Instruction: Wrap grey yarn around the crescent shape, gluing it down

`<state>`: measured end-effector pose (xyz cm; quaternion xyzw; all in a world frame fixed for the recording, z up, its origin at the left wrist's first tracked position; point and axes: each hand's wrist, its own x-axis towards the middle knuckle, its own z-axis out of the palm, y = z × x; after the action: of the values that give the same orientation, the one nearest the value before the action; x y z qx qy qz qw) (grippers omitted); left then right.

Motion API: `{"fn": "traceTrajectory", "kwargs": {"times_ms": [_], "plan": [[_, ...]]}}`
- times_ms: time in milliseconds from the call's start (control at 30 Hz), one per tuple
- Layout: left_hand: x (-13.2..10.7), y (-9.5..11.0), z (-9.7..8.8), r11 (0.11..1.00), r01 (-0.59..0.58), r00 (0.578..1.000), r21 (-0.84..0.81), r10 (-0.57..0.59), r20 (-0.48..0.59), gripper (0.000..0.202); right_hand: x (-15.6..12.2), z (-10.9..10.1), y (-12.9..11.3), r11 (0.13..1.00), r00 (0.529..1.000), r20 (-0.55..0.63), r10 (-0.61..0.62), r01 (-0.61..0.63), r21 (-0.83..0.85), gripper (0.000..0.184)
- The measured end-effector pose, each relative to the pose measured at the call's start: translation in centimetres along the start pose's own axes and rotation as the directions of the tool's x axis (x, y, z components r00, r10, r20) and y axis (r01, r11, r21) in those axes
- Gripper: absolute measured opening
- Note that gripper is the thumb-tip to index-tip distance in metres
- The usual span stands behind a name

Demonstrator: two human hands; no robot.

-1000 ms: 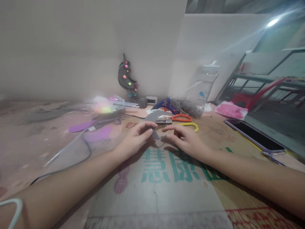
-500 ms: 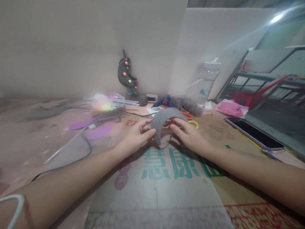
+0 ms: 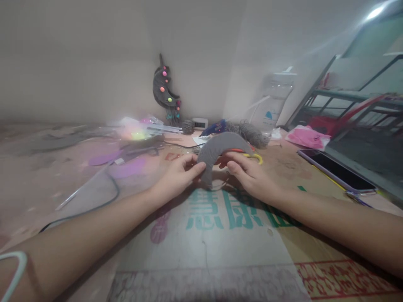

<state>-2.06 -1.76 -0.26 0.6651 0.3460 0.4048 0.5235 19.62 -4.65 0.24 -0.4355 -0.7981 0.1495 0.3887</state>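
Both hands hold a grey yarn-wrapped crescent point(image 3: 217, 147) upright over a flattened cardboard sheet point(image 3: 208, 235) with green print. My left hand point(image 3: 178, 176) pinches its lower left end between thumb and fingers. My right hand point(image 3: 248, 172) grips the crescent's inner curve from the right, fingers closed on it. One tip of the crescent points down toward the cardboard. A thin grey strand trails below it.
A finished dark crescent with coloured pompoms point(image 3: 163, 90) leans on the back wall. Behind the hands lie grey yarn point(image 3: 250, 134), a blue glue gun point(image 3: 214, 127), orange and yellow scissors point(image 3: 255, 156) and a clear bottle point(image 3: 275, 105). A phone point(image 3: 335, 170) lies right; purple cutouts point(image 3: 126, 165) and a cable point(image 3: 94, 205) left.
The crescent lay flat on the table a second ago; both hands have lifted it upright and now hold it a little higher and closer.
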Motion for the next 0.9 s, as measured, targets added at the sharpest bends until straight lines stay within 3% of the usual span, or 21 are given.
{"fn": "traceTrajectory", "kwargs": {"times_ms": [267,600,900], "plan": [[0.44,-0.11,-0.30,1.000,0.000,0.997,-0.027,-0.002,-0.076,0.029,0.56,0.23,0.17,0.995,0.990,0.096,-0.101,0.102,-0.001,0.018],[0.34,-0.34,-0.33,0.995,0.027,0.996,-0.096,-0.035,-0.085,0.027,0.50,0.26,0.17,0.999,0.994,0.099,-0.045,0.042,0.027,0.011],[0.48,-0.54,-0.52,0.998,0.030,0.996,-0.053,-0.034,-0.079,0.027,0.51,0.14,0.15,0.999,0.995,0.097,0.014,-0.009,-0.049,0.011]]}}
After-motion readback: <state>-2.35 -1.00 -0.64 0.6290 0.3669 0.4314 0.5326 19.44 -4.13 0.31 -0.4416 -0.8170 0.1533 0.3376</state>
